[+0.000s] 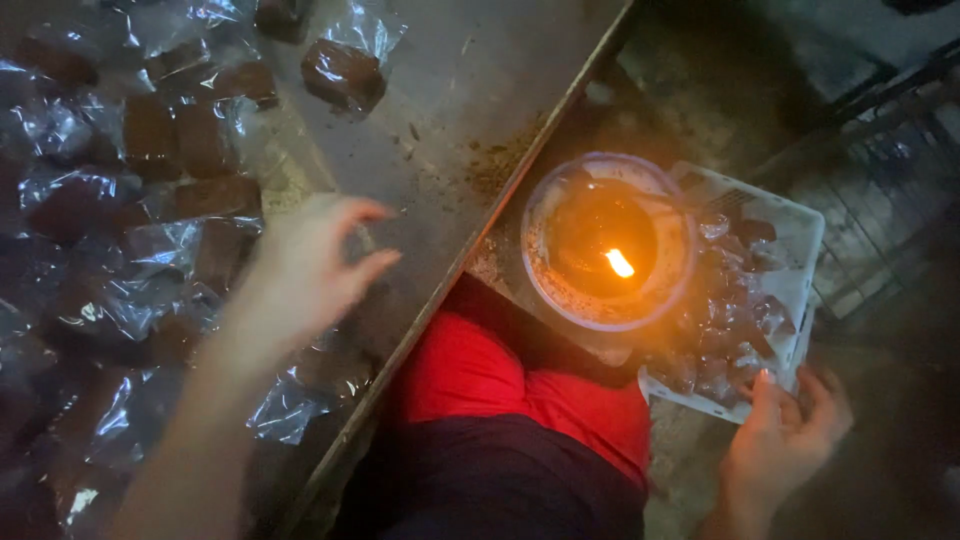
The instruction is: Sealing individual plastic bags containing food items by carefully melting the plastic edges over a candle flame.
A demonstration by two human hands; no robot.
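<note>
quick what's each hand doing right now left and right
Left hand: open, fingers loosely curled, holding nothing, over the wrapped brown blocks on the table.
Right hand: gripping the corner of the white plastic basket.

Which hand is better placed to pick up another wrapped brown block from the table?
Left. The left hand hovers open over the clear-wrapped brown blocks on the grey table; the right hand grips the white plastic basket.

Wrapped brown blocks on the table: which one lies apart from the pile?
The wrapped block at the table's top edge, right of the pile; bare tabletop surrounds it, while the others overlap under the left hand.
</note>
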